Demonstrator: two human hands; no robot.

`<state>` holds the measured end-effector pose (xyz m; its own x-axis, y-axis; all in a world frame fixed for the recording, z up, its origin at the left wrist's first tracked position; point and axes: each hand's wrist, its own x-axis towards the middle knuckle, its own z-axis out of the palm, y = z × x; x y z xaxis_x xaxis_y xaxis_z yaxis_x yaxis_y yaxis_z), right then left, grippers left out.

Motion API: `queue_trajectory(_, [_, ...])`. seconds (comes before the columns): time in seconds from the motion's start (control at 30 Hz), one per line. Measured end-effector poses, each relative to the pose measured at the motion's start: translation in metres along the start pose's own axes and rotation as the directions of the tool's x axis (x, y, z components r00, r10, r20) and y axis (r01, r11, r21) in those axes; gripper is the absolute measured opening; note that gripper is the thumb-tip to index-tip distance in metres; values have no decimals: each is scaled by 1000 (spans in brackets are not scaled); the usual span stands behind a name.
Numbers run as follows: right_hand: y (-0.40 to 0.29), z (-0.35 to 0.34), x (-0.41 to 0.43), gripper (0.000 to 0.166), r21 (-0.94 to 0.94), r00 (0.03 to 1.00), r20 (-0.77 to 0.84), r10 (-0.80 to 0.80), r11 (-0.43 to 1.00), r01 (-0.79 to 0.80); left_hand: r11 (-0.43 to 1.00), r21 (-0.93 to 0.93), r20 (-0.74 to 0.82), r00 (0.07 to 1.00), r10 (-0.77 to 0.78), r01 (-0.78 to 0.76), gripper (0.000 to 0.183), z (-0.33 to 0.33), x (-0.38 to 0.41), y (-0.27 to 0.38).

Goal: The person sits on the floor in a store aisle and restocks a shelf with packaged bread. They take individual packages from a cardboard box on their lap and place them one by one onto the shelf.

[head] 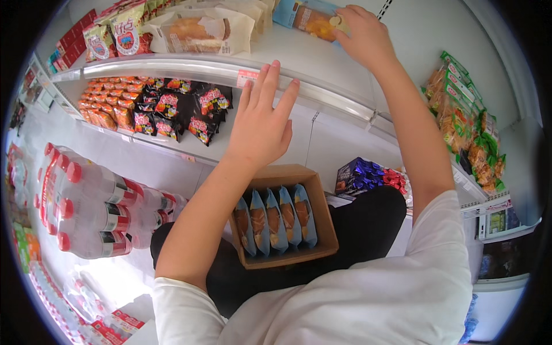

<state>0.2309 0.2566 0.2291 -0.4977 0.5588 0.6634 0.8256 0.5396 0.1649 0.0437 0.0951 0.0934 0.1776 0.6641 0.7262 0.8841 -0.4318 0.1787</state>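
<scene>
My right hand (pixel 361 36) is on the upper shelf, its thumb and fingers on the end of a blue-edged bread packet (pixel 312 19) that lies flat. My left hand (pixel 264 116) hovers at or rests on the clear front rail of that shelf, fingers spread, beside a pink price tag (pixel 247 77); it holds nothing. On my lap, between my knees, an open cardboard box (pixel 330 233) contains several blue-edged bread packets (pixel 276 220) standing upright in a row. Paper-coloured bread packets (pixel 200 34) stand on the upper shelf, left of the blue one.
Orange snack packets (pixel 112 101) and black ones (pixel 168 105) fill part of the lower shelf. Shrink-wrapped bottles with red caps (pixel 99 207) stand on the floor at left. Purple and red wrapped sweets (pixel 366 174) lie beyond my right knee; green-topped snack bags (pixel 465 116) hang over the right shelf.
</scene>
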Motion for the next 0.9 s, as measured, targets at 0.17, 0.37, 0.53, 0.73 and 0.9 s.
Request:
queue_trajectory(0.17, [-43,-25,-117,28,333,960,-191,-203,907,258,987,-151,37,998,53,-47,24,9,-16,6])
queue_trajectory(0.37, [-75,12,-226,22,638,837,465,-287,765,-93,980,-197,694,708,131,11,9,34,-66,9])
queue_trajectory(0.53, [-62,40,-261,24,602,583,677,-449,793,-90,998,-29,945,328,7,63,18,50,-108,7])
queue_trajectory(0.73, [-55,47,-259,36,574,322,785,-529,817,-56,993,114,985,138,-109,-35,60,80,-158,6])
queue_trajectory(0.9, [-62,54,-258,38,566,251,803,-540,824,-38,977,210,977,22,-211,33,72,108,-155,11])
